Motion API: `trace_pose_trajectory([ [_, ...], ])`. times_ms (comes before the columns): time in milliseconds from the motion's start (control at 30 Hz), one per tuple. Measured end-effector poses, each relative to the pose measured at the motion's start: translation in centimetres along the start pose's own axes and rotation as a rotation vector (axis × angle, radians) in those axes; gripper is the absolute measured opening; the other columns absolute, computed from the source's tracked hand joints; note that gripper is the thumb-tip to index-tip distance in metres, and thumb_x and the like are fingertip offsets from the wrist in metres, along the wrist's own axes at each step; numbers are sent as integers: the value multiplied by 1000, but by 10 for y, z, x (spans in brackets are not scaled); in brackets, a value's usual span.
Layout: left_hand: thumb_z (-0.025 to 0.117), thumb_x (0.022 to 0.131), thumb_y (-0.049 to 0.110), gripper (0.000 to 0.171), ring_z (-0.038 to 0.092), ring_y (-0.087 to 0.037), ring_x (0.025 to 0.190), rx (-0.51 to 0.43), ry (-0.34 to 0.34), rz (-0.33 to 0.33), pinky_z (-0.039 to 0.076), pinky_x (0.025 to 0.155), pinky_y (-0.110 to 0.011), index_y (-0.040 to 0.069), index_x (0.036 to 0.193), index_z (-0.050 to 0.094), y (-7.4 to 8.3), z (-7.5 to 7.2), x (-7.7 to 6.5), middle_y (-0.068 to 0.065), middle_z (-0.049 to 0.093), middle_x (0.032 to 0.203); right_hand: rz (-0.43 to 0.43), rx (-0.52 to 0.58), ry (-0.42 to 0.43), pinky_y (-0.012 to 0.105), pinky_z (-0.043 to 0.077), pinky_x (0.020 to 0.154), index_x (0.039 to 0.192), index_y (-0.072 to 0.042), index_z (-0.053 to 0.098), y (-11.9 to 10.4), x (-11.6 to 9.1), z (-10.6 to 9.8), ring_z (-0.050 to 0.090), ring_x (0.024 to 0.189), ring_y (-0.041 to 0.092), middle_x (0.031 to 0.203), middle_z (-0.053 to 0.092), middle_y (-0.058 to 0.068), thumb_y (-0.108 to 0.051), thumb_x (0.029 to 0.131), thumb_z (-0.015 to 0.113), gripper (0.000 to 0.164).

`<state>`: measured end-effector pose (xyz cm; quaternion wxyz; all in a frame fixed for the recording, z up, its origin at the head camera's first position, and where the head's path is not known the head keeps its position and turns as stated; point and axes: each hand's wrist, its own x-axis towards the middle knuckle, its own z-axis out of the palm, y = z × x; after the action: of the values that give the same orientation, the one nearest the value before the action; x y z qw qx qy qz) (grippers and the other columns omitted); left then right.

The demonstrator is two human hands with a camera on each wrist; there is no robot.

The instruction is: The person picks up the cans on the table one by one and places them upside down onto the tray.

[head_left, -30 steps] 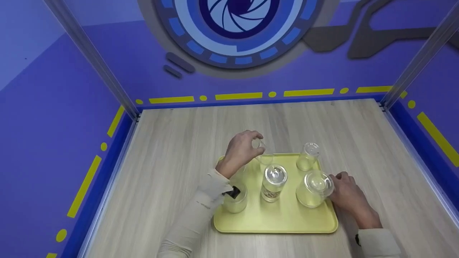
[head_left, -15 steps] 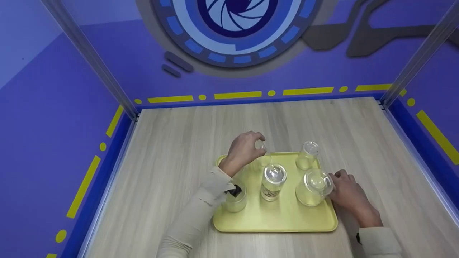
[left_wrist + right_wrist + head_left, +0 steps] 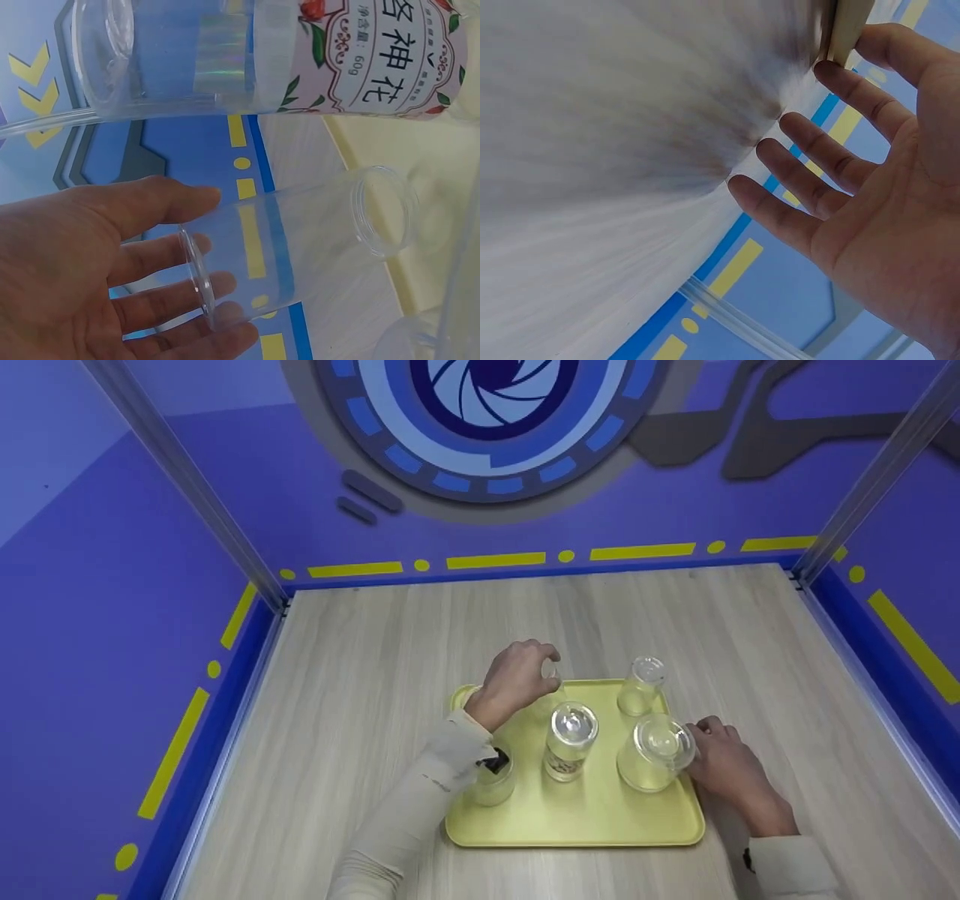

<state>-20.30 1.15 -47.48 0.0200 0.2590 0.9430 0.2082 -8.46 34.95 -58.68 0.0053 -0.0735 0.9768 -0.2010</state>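
Note:
My left hand [image 3: 517,679] holds a small clear jar [image 3: 292,244] by its base, neck end down, over the back of the yellow tray [image 3: 600,825]. The left wrist view shows thumb and fingers around that base. Whether the neck touches the tray cannot be told. Close by stands an upturned clear jar with a printed label [image 3: 564,765]. My right hand [image 3: 731,765] is at the tray's right edge. In the right wrist view, thumb and index finger meet the tray edge [image 3: 849,31] from either side, and the other fingertips touch the table.
An upturned wide jar [image 3: 651,765] stands at the tray's right, with a slim jar [image 3: 637,694] behind it. Another jar [image 3: 495,787] is partly under the left sleeve. Blue-purple panels [image 3: 420,536] enclose the wooden table [image 3: 360,660].
My left hand has shifted slightly right and nearer, and the jar in it has come more upright. The right hand and the other jars have kept their places.

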Motion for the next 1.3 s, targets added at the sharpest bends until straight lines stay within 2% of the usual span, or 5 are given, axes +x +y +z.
trace_pose_trajectory([
  [433, 85, 88, 19, 35, 71, -23, 106, 6, -48, 52, 58, 89, -36, 11, 122, 79, 4, 10, 3, -7, 76, 115, -5, 0, 25, 68, 53, 75, 126, 1, 70, -2, -2, 2, 58, 105, 52, 119, 59, 28, -20, 93, 77, 39],
  [700, 87, 87, 21, 38, 70, -26, 110, 79, -70, 80, 58, 92, -37, 11, 123, 79, 7, 13, 4, -7, 76, 117, 2, 11, 33, 68, 53, 75, 126, 1, 70, -3, -2, 2, 58, 106, 51, 119, 59, 28, -21, 93, 78, 40],
  [900, 87, 89, 22, 39, 69, -28, 112, 105, -97, 82, 58, 91, -39, 12, 126, 79, 9, 17, 7, -7, 75, 119, 3, 17, 32, 68, 53, 75, 125, 0, 70, -3, -3, 2, 58, 106, 51, 119, 59, 28, -20, 93, 77, 39],
  [1300, 87, 90, 26, 40, 69, -28, 112, 149, -117, 127, 59, 88, -39, 13, 126, 79, 16, 20, 10, -7, 75, 120, 10, 17, 23, 69, 52, 76, 127, 1, 69, -4, -4, 0, 56, 109, 53, 120, 58, 30, -19, 94, 75, 38],
])
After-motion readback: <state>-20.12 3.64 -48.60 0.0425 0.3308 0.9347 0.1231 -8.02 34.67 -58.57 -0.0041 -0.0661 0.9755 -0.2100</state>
